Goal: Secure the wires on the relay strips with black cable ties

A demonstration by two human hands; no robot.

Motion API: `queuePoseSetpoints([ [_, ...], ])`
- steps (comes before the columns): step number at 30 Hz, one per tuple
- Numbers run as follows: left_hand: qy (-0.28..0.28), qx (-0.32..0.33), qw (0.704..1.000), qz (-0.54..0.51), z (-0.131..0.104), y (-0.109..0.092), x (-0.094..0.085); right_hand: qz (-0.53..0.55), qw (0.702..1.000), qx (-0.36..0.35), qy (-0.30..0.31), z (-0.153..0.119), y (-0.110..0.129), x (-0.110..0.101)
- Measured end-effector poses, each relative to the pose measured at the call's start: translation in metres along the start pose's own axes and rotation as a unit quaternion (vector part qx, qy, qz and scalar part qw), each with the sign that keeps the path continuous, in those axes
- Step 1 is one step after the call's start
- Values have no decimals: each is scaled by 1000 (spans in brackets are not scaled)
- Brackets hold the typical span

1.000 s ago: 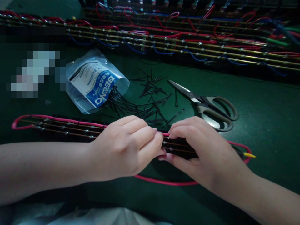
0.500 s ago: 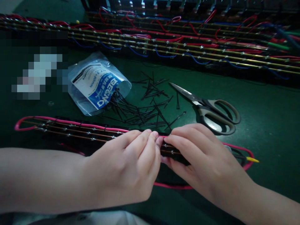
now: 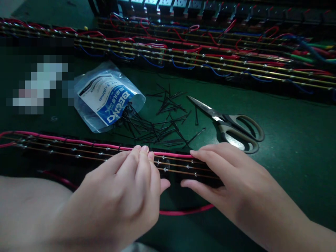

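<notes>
A long black strip with brass rails [image 3: 181, 168] lies across the near part of the table. Along its far edge runs a pinkish-red wire [image 3: 170, 154], bound on the left by small black ties. My left hand [image 3: 123, 192] is closed over the strip's middle, fingertips at the wire and thumb at the near side. To its right, my right hand [image 3: 241, 189] spans the strip, fingers on the far edge by the wire and thumb at the near edge. A short stretch of rails shows between the hands. The strip's right end is hidden behind my right hand.
Beyond the strip, loose black cable ties [image 3: 157, 131] spill from a clear plastic bag [image 3: 90, 105]. Scissors [image 3: 223, 120] lie right of them, tips pointing left. A longer wired rail assembly [image 3: 183, 52] crosses the back. A red wire loop [image 3: 186, 212] lies in front.
The strip has shifted left with its wire. My left hand has moved left with it, and my right hand is slightly farther right, so the gap between them is wider.
</notes>
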State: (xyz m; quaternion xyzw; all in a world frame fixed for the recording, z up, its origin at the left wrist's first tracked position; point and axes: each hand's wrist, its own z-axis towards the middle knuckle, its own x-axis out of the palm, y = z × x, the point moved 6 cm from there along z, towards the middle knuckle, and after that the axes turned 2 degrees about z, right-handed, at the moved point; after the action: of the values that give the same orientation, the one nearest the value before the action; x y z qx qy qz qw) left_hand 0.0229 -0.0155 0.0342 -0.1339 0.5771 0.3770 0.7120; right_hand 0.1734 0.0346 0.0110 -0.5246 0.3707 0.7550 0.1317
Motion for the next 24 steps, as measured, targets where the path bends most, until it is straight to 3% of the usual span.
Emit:
queuePoseSetpoints([
  [4, 23, -34, 999, -22, 4, 10, 2, 13, 999, -36, -19, 1, -1, 5],
  [8, 70, -54, 995, -44, 11, 20, 12, 35, 999, -23, -27, 2, -5, 6],
  [17, 52, 5, 994, -95, 13, 17, 15, 51, 998, -19, -7, 4, -5, 7],
  [24, -3, 42, 996, -81, 17, 16, 12, 40, 999, -26, -3, 6, -8, 7],
])
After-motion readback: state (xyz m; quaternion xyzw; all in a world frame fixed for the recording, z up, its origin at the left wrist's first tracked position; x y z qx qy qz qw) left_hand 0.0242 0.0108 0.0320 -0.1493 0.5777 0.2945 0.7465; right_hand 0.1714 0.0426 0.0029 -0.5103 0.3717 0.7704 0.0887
